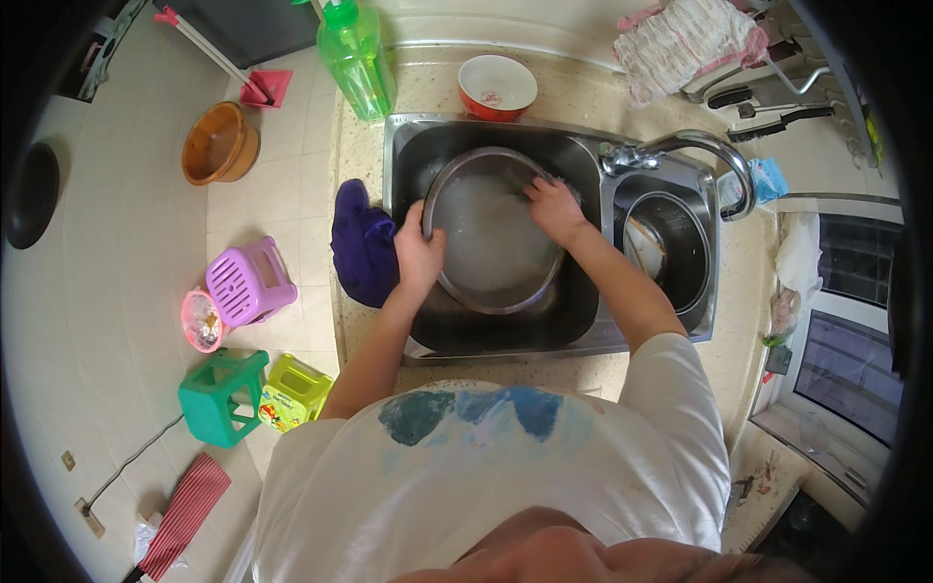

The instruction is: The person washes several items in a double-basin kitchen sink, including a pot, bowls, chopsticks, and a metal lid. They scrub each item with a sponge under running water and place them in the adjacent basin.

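A large round metal basin with cloudy water in it sits in the big left bowl of a stainless steel sink. My left hand grips the basin's left rim, thumb towards the inside. At the upper right rim is my right hand, its fingers curled over a dark, mesh-like thing, perhaps a scourer, that is mostly hidden. A purple cloth lies on the counter just left of my left hand. In the smaller right bowl stands a round pot with light-coloured pieces inside.
A chrome faucet arches over the small bowl. Behind the sink stand a red-and-white bowl and a green plastic bottle. Brushes hang at the upper right. On the floor to the left are plastic stools and a brown tub.
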Available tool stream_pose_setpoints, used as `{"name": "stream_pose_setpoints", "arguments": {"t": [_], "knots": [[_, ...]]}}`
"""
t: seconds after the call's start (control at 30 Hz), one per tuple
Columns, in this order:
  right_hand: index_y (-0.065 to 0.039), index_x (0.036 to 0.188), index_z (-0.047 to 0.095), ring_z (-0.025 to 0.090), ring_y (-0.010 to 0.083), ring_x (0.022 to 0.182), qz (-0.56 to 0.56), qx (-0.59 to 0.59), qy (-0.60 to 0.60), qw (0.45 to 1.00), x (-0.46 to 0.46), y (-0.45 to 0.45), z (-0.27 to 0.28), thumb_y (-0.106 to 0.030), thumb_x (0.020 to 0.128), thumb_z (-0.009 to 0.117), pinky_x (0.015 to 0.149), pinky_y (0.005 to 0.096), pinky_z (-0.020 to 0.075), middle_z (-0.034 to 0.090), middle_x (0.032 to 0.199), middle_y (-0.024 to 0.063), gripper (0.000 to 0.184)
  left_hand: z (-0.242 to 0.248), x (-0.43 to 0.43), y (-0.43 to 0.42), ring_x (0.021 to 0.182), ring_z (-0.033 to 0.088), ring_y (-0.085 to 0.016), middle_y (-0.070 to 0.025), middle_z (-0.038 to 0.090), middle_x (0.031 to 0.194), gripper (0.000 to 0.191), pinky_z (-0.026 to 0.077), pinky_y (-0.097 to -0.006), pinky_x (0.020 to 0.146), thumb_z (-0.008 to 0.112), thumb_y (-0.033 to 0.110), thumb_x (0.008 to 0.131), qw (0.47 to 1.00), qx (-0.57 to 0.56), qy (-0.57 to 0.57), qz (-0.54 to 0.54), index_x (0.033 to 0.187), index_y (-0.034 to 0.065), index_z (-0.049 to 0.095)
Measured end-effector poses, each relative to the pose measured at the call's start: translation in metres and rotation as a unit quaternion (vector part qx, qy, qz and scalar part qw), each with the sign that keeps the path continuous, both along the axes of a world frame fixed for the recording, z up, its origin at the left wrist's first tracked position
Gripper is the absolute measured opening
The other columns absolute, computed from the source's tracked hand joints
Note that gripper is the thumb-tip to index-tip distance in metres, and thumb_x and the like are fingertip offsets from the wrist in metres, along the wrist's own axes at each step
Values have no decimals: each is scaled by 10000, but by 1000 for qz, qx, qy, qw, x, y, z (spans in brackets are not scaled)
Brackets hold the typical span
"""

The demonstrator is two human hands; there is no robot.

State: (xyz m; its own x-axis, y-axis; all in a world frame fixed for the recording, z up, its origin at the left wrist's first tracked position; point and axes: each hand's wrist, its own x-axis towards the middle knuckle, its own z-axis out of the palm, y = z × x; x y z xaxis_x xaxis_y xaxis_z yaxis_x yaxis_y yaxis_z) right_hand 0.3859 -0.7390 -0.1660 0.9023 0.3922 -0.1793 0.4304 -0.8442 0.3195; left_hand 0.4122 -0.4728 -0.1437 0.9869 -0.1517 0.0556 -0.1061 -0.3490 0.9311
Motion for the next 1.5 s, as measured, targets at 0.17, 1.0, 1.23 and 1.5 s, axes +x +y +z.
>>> {"name": "stream_pose_setpoints", "arguments": {"t": [0.17, 1.0, 1.23, 1.5], "knots": [[-137, 816, 692, 535, 199, 986, -139, 42, 145, 979, -68, 30, -27, -139, 728, 586, 814, 350, 469, 629, 936, 18, 138, 1, 12, -8, 746, 656, -239, -180, 642, 848, 359, 502, -301, 686, 561, -52, 726, 997, -68, -36, 14, 1078, 15, 590], [-58, 1056, 606, 592, 323, 997, -415, 451, 273, 742, -88, 92, -36, -274, 771, 656, 816, 419, 489, 625, 1037, 173, 361, 5, 10, -8, 649, 599, -142, -115, 635, 768, 363, 471, -252, 628, 570, -66, 690, 998, -69, -15, 4, 1033, 33, 632], [-71, 1081, 596, 627, 357, 851, -478, 445, 5, 757, -150, 58, 31, -315, 753, 701, 733, 408, 507, 652, 919, 182, 422, 49, -9, -33, 666, 628, -208, -124, 645, 761, 382, 485, -281, 654, 604, -23, 671, 988, 51, -110, -94, 1040, 66, 646], [-88, 1059, 603, 627, 360, 826, -442, 502, -102, 736, -189, 72, 44, -228, 741, 715, 709, 403, 506, 649, 893, 180, 365, 112, -18, -45, 672, 630, -305, -165, 631, 773, 389, 494, -339, 631, 607, -35, 657, 936, 89, -308, -142, 1026, 84, 644]]}}
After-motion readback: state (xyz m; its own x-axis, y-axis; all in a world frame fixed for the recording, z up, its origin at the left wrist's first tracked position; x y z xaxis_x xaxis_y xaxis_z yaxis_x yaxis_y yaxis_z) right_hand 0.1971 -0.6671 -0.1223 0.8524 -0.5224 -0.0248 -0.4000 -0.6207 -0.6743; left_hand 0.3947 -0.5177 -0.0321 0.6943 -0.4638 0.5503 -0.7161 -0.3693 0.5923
